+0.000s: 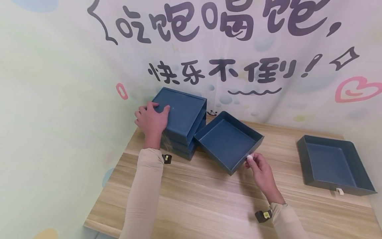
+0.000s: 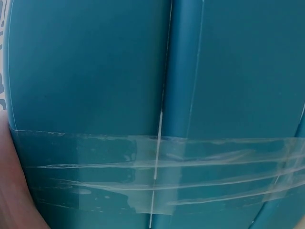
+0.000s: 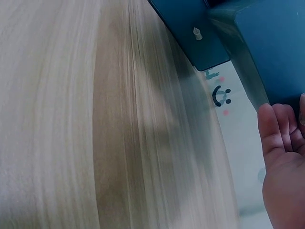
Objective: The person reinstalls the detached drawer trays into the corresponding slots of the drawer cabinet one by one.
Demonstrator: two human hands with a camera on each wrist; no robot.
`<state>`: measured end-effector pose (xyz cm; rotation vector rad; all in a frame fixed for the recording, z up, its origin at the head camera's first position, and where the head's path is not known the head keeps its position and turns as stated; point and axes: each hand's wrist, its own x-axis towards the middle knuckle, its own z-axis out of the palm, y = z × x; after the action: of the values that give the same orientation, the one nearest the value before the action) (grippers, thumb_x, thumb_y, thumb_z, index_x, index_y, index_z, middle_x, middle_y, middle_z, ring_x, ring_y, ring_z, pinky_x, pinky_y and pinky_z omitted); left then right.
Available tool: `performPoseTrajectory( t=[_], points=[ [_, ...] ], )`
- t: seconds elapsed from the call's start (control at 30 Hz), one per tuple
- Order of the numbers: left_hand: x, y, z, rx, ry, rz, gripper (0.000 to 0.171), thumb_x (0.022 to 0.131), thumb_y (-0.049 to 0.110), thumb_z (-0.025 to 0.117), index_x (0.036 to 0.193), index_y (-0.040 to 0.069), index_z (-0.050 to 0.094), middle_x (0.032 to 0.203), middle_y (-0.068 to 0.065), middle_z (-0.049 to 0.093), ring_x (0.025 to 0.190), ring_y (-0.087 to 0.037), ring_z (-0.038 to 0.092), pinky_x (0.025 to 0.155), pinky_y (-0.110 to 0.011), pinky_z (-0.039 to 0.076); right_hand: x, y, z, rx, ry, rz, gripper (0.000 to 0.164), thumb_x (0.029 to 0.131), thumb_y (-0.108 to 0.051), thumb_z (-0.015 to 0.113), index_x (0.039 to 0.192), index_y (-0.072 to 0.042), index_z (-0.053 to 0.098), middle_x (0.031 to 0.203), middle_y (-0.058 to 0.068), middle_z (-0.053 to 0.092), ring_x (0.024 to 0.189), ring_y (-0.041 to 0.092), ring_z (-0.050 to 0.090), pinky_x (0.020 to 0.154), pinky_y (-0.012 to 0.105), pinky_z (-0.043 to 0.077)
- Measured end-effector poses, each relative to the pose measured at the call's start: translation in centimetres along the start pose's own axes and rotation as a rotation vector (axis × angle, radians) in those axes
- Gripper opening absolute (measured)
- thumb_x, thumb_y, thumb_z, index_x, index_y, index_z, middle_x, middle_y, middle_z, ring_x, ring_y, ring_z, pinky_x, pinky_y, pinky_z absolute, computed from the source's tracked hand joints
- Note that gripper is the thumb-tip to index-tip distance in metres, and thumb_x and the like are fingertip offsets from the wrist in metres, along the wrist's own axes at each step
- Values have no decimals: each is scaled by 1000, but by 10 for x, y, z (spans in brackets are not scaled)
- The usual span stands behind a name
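Observation:
A dark blue drawer cabinet [image 1: 179, 113] stands at the back left of the wooden table. My left hand [image 1: 152, 121] rests on its upper left edge, with the thumb lying on the top. Clear tape [image 2: 119, 171] runs across the cabinet's side in the left wrist view. My right hand [image 1: 262, 172] pinches the white knob [image 1: 249, 157] of a shallow blue drawer [image 1: 228, 142]. That drawer is clear of the table, at an angle, its far left corner beside the cabinet's front. In the right wrist view the fingers are at the drawer [image 3: 276, 52], and the knob is hidden.
Another blue drawer [image 1: 331, 162] with a white knob lies on the table [image 1: 209, 202] at the right. Behind the table hangs a printed wall cloth [image 1: 215, 49]. A low cabinet drawer front [image 3: 190, 28] with a small knob shows in the right wrist view.

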<state>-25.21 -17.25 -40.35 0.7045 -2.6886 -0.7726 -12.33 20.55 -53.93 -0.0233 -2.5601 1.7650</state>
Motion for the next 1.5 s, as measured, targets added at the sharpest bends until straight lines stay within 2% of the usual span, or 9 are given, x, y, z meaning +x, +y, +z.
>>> performPoseTrajectory(
  t=[0.23, 0.47, 0.8, 1.03, 1.5],
  points=[
    [0, 0, 1, 0, 1, 0, 62, 91, 67, 56, 133, 22, 55, 140, -18, 48, 131, -37, 37, 105, -57, 34, 0, -1, 0, -4, 6, -13, 28, 108, -23, 50, 119, 2, 52, 112, 20, 65, 89, -1, 62, 84, 20, 57],
    [1, 0, 1, -4, 6, -2, 61, 91, 67, 56, 133, 22, 55, 140, -18, 47, 131, -38, 37, 105, -57, 34, 1, 0, 0, 31, 8, -47, 25, 107, -19, 50, 117, 4, 52, 109, 21, 64, 89, 7, 65, 82, 22, 57],
    [0, 0, 0, -4, 0, -5, 61, 91, 67, 56, 133, 22, 55, 141, -18, 47, 132, -38, 36, 106, -57, 33, 1, -3, 1, 62, -6, -79, 23, 107, -17, 51, 115, 4, 53, 104, 8, 62, 89, 2, 64, 80, 23, 58],
    [0, 0, 0, -8, 2, -2, 61, 92, 67, 56, 132, 22, 55, 141, -18, 47, 131, -38, 36, 105, -57, 34, -1, -6, 4, 102, -12, -81, 22, 106, -14, 52, 113, 7, 53, 103, 19, 63, 87, 4, 65, 79, 20, 57],
    [-1, 1, -1, 1, -3, -4, 61, 92, 66, 55, 133, 22, 54, 141, -19, 47, 131, -38, 37, 105, -57, 34, 6, -3, 8, 125, -55, -132, 19, 106, -12, 51, 108, 7, 52, 99, 19, 62, 86, 12, 66, 77, 23, 58]
  ],
)
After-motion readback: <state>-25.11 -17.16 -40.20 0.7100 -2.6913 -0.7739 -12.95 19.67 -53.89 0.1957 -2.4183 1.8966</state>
